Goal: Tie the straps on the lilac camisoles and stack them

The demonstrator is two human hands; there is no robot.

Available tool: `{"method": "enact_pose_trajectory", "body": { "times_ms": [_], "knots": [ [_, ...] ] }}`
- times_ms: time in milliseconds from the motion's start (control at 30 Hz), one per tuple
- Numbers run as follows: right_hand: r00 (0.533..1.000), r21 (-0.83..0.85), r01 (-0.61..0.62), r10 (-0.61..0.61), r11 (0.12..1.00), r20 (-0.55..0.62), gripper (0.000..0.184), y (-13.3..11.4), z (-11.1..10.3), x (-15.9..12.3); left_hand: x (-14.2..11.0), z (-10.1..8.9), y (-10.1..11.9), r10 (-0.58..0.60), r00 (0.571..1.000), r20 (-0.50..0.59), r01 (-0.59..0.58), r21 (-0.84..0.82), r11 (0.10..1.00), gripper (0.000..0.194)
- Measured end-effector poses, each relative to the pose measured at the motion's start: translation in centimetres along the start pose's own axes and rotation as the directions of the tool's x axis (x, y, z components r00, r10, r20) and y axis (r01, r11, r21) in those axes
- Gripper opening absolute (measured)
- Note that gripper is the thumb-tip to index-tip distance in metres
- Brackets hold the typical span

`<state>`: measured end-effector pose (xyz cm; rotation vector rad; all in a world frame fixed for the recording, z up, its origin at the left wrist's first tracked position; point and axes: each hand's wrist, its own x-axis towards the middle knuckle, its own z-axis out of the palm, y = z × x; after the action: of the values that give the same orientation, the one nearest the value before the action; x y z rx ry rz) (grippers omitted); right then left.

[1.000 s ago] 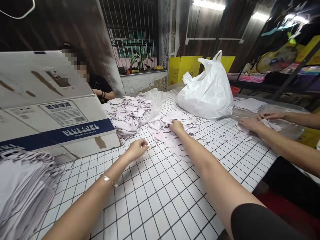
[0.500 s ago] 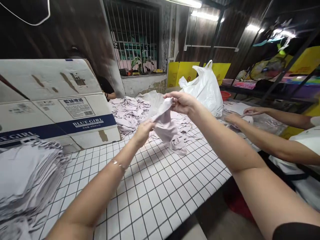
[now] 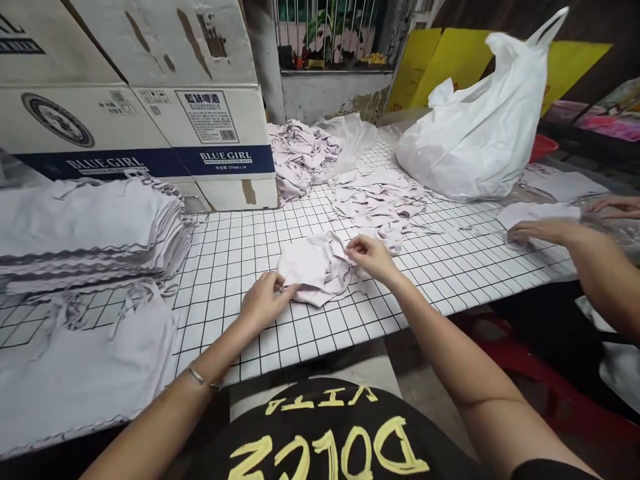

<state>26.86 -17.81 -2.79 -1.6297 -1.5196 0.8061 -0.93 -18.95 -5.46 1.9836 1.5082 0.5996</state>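
Observation:
A pale lilac camisole (image 3: 311, 261) lies partly crumpled on the white checked table, close to its front edge. My left hand (image 3: 265, 300) pinches its lower left edge between thumb and fingers. At its upper right, my right hand (image 3: 373, 259) has the fingertips closed on the fabric. Just behind it spreads a loose heap of similar lilac garments (image 3: 377, 200). To the left are neat stacks of flat garments (image 3: 75, 220), and nearer me another group of thin-strapped camisoles (image 3: 95, 360).
A big beer carton (image 3: 225, 193) stands behind the stacks. A larger garment pile (image 3: 303, 157) sits beside it with clear plastic. A full white plastic bag (image 3: 465, 140) stands at back right. At the right, a co-worker's hands (image 3: 545, 230) handle pale fabric on the checked table (image 3: 300, 347).
My right hand took a camisole from the heap, and both hands held it up in the air. Now it lies on the table nearer me. The view has tilted down.

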Motion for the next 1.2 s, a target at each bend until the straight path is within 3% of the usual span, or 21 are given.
{"method": "enact_pose_trajectory", "body": {
  "times_ms": [100, 200, 267, 333, 367, 433, 500, 533, 600, 667, 733, 800, 867, 1000, 1067, 1133, 1200],
  "knots": [
    [0.968, -0.097, 0.23, -0.218, 0.968, 0.122, 0.023, -1.2, 1.9, 0.1, -0.6, 0.9, 0.9, 0.084, 0.996, 0.012, -0.084, 0.088, 0.993, 0.019],
    [0.955, -0.221, 0.296, -0.287, 0.929, 0.072, 0.017, -2.0, 3.2, 3.4, 1.6, 0.3, 1.3, 0.188, 0.976, 0.11, -0.185, -0.031, 0.982, 0.018],
    [0.957, -0.287, 0.29, -0.284, 0.913, 0.065, 0.019, -2.4, 4.1, 7.0, 4.3, -0.3, 1.1, 0.135, 0.989, 0.067, -0.13, -0.072, 0.989, 0.021],
    [0.946, -0.34, 0.291, -0.215, 0.894, 0.243, 0.036, -3.0, 5.0, 10.3, 7.4, -0.8, 0.9, -0.01, 1.0, -0.015, 0.009, -0.012, 1.0, 0.027],
    [0.91, -0.36, 0.294, -0.145, 0.885, 0.388, 0.045, -3.4, 5.5, 11.7, 8.9, -0.9, 0.9, -0.064, 0.997, -0.029, 0.065, 0.03, 0.997, 0.027],
    [0.772, -0.379, 0.301, 0.01, 0.875, 0.636, 0.047, -4.1, 6.1, 13.5, 11.4, -1.2, 0.9, -0.101, 0.994, 0.047, 0.097, 0.079, 0.992, 0.023],
    [0.659, -0.342, 0.317, 0.054, 0.884, 0.751, 0.032, -4.8, 6.1, 14.3, 13.0, -1.6, 1.0, -0.045, 0.988, 0.144, 0.05, -0.031, 0.998, 0.019],
    [0.641, -0.279, 0.327, 0.005, 0.903, 0.767, 0.026, -5.0, 5.8, 14.5, 13.4, -1.8, 1.0, 0.0, 0.985, 0.171, 0.028, -0.16, 0.987, 0.018],
    [0.647, -0.105, 0.337, -0.149, 0.936, 0.748, 0.025, -5.2, 5.3, 14.4, 13.8, -2.2, 0.9, 0.066, 0.985, 0.161, 0.012, -0.443, 0.897, 0.018],
    [0.689, -0.051, 0.33, -0.203, 0.943, 0.695, 0.038, -5.1, 5.2, 14.1, 13.6, -2.4, 0.6, 0.017, 0.998, 0.067, 0.019, -0.507, 0.862, 0.02],
    [0.757, -0.201, 0.281, -0.088, 0.938, 0.647, 0.047, -4.8, 5.7, 13.6, 13.0, -2.1, 0.1, -0.078, 0.996, 0.031, 0.083, -0.282, 0.956, 0.031],
    [0.783, -0.332, 0.23, 0.029, 0.915, 0.621, 0.038, -4.3, 6.5, 13.2, 12.2, -1.6, -0.6, -0.128, 0.988, 0.084, 0.131, -0.037, 0.991, 0.04],
    [0.769, -0.308, 0.225, 0.026, 0.924, 0.639, 0.025, -4.1, 6.9, 13.1, 11.6, -1.1, -1.2, -0.1, 0.985, 0.144, 0.103, -0.014, 0.995, 0.049],
    [0.768, -0.233, 0.227, -0.027, 0.946, 0.64, 0.022, -4.3, 7.1, 13.8, 12.0, -0.8, -1.6, 0.058, 0.969, 0.241, 0.018, -0.305, 0.952, 0.074],
    [0.767, -0.292, 0.191, 0.043, 0.937, 0.64, 0.03, -4.5, 7.1, 13.8, 12.4, -0.8, -1.8, 0.031, 0.961, 0.274, 0.056, -0.304, 0.951, 0.077],
    [0.742, -0.323, 0.163, 0.1, 0.932, 0.663, 0.031, -4.5, 6.9, 13.5, 12.6, -0.8, -1.9, -0.03, 0.972, 0.231, 0.091, -0.256, 0.963, 0.077],
    [0.716, -0.275, 0.165, 0.077, 0.947, 0.694, 0.026, -4.7, 6.2, 12.9, 12.3, -0.8, -1.8, -0.029, 0.982, 0.185, 0.078, -0.262, 0.962, 0.081]
  ]
}}
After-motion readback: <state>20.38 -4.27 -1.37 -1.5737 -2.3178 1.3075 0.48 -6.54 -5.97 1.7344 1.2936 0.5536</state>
